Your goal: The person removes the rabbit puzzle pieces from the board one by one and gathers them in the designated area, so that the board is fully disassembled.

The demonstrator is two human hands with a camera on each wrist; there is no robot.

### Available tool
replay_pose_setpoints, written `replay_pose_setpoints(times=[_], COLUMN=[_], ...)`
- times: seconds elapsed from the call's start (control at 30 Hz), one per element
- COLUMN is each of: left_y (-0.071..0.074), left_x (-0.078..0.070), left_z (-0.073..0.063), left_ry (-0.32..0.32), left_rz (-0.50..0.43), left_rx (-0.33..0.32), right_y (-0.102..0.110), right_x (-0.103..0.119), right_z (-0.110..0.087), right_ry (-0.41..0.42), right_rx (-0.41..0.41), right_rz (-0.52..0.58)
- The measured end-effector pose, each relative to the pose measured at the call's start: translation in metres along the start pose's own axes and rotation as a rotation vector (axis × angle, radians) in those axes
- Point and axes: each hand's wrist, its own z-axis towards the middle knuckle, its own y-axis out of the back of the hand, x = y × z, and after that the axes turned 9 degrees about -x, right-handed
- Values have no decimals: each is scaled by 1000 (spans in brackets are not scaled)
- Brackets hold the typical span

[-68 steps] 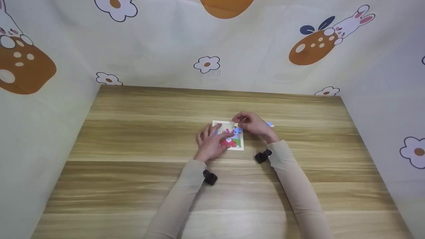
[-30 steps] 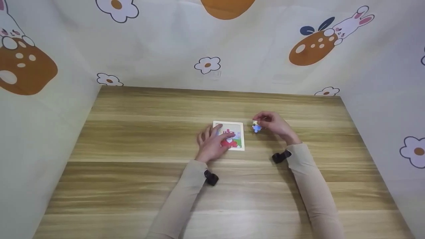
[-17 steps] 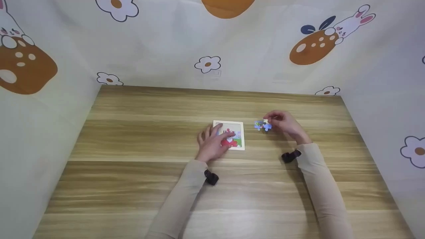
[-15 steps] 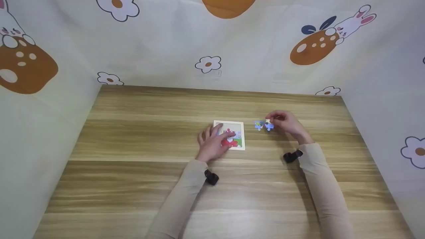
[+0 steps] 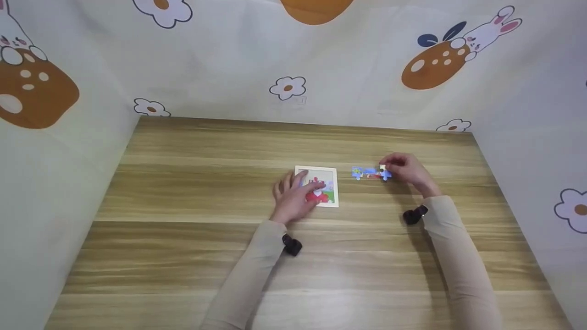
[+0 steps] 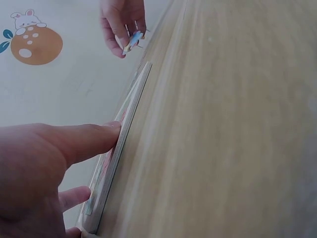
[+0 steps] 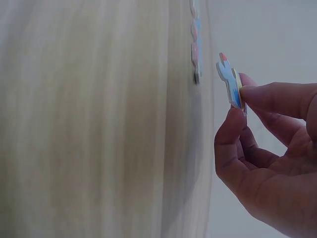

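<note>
Pinching puzzle piece (image 7: pixel 229 82) in right hand (image 5: pixel 407 169): light blue, yellow at one edge, red-tipped, knobbed. Holding it raised off table (image 5: pixel 206 183), at right end of loose pieces (image 5: pixel 357 171), right of pale-rimmed tray (image 5: pixel 335 189). Resting left hand (image 5: pixel 293 198) on tray, fingers spread.

Puzzle piece (image 5: pixel 384 173) — carried farther right.

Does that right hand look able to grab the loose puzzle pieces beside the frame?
Probably not straight away: the right hand is close to the loose pieces, with nothing seen blocking them, but it pinches another puzzle piece, which it would likely have to put down first.
</note>
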Motion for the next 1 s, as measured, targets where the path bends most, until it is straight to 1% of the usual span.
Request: replay_pose_setpoints(times=[0.1, 0.2, 0.3, 0.5, 0.63, 0.8, 0.9, 1.0], left_y=[0, 0, 0, -1, -2, -2, -2, -2], left_x=[0, 0, 0, 1, 1, 0, 1, 1], left_z=[0, 1, 1, 1, 1, 1, 2, 1], left_ry=[1, 0, 3, 2, -3, 3, 1, 1], left_rz=[11, 17, 14, 4, 2, 8, 10, 10], left_rx=[0, -1, 1, -1, -5, -3, -8, -5], right_y=[3, 4, 4, 3, 3, 3, 4, 5], right_x=[-11, -16, -17, -17, -16, -16, -15, -7], right_z=[4, 5, 6, 9, 11, 11, 9, 3], right_ry=[-8, -27, -35, -32, -46, -68, -55, -38], right_rx=[-7, -9, -9, -2, 13, 17, 22, 39], right_rz=[-55, -114, -165, -218, -229, -203, -178, -163])
